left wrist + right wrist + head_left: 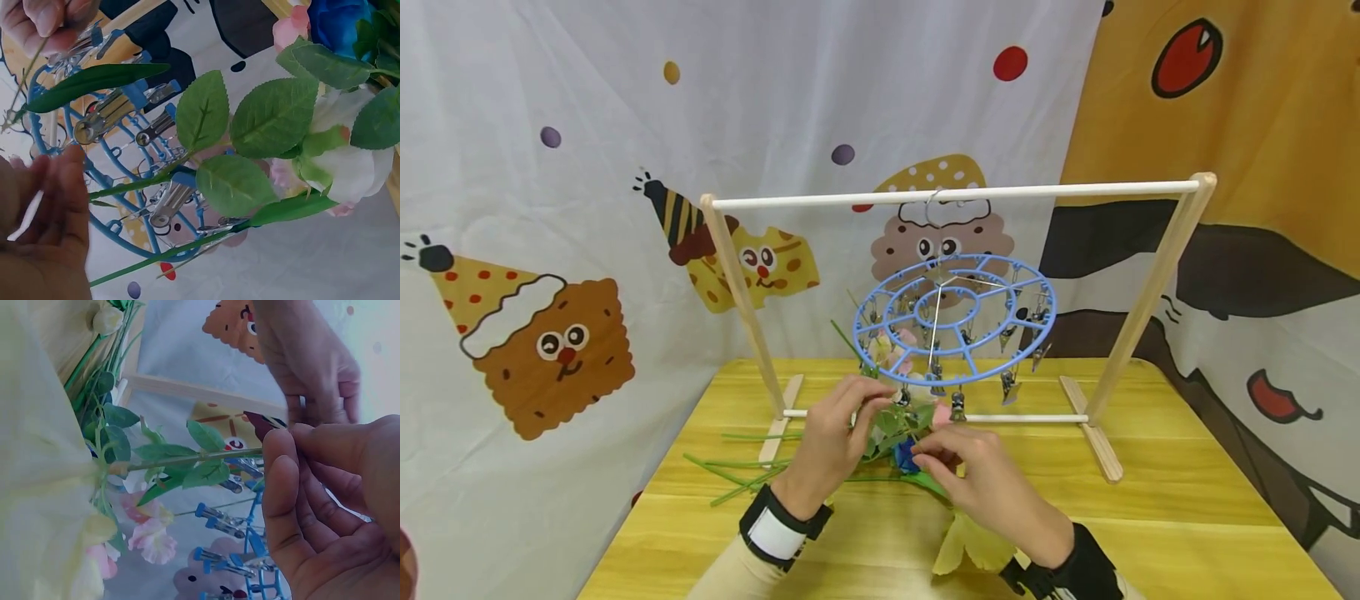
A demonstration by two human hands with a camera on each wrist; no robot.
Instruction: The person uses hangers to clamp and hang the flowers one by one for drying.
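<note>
My right hand [977, 475] pinches the leafy green stem [187, 460] of a large pale yellow flower [973, 546], which hangs below it. My left hand [842, 433] is under the blue ring hanger [955, 381], with curved fingers near its left-hand metal clips. Whether those fingers grip a stem cannot be made out. In the left wrist view, several green stems and leaves [275, 115] run beside the left hand, with a white flower [356, 162] below a blue flower [340, 28]. Pink flowers [153, 540] hang near the clips [228, 559] in the right wrist view.
The hanger hangs by a hook from the white bar [820, 200] of a wooden rack. Rack feet [1090, 429] stand on the yellow wood-grain table [1210, 542]. Loose green stems [737, 467] lie to the left. A printed cartoon cloth [760, 100] hangs behind.
</note>
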